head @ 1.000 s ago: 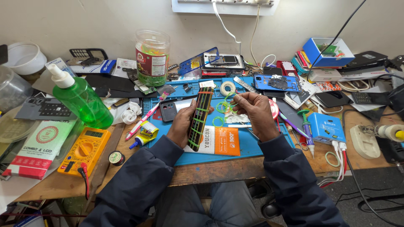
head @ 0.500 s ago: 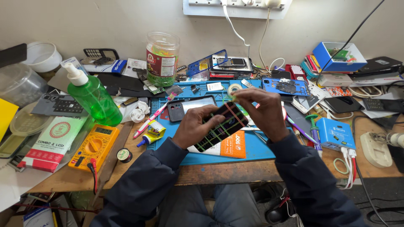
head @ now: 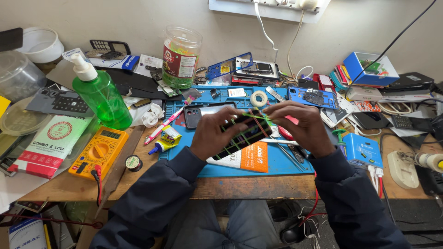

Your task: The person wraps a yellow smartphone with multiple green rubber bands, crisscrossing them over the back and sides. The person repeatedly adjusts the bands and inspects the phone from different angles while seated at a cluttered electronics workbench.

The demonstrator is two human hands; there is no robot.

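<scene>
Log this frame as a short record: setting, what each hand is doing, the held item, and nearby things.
Setting: cluttered wooden bench with a blue work mat
Left hand: grips the phone's lower end
Right hand: pinches a band at the phone's upper end
Held item: black phone wrapped in green rubber bands, tilted
Nearby: green pump bottle, yellow multimeter, tape roll

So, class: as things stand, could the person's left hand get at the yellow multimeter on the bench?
Probably not straight away. The left hand is gripping the banded phone together with the right hand. The multimeter lies uncovered left of the blue mat, so the path looks free once the hand lets go.
</scene>
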